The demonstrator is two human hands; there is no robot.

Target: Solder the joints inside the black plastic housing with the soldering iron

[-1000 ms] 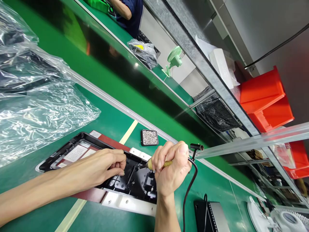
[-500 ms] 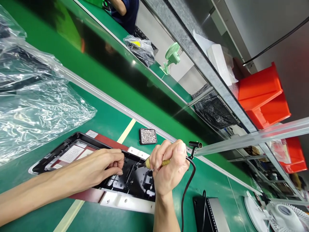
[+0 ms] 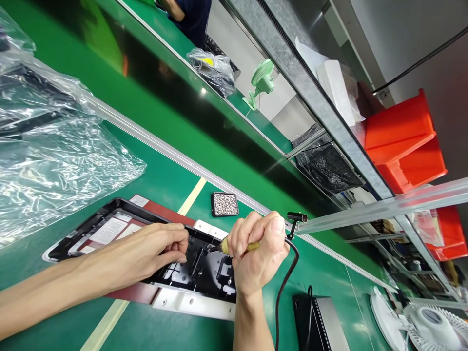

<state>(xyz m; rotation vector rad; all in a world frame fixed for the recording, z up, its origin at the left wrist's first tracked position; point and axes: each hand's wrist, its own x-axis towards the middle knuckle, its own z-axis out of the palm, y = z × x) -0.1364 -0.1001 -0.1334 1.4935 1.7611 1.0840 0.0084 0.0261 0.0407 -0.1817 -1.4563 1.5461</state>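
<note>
The right hand (image 3: 258,256) is clenched around a yellowish-handled driver (image 3: 237,247), whose handle runs through the fist and whose metal tip sticks out to the left, touching the black plastic panel (image 3: 204,273) on the green table (image 3: 164,180). The left hand (image 3: 153,253) lies on the panel just left of the tip, its grip pinched on something too small to make out. The fist hides most of the handle; a black cable (image 3: 283,287) leaves it downward. The driver's long axis lies nearly level, slightly tilted, pointing left. The panel rests on a red-and-white fixture (image 3: 190,304), its long axis running left to right. A small tray of screws (image 3: 224,204) sits beyond, well apart.
</note>
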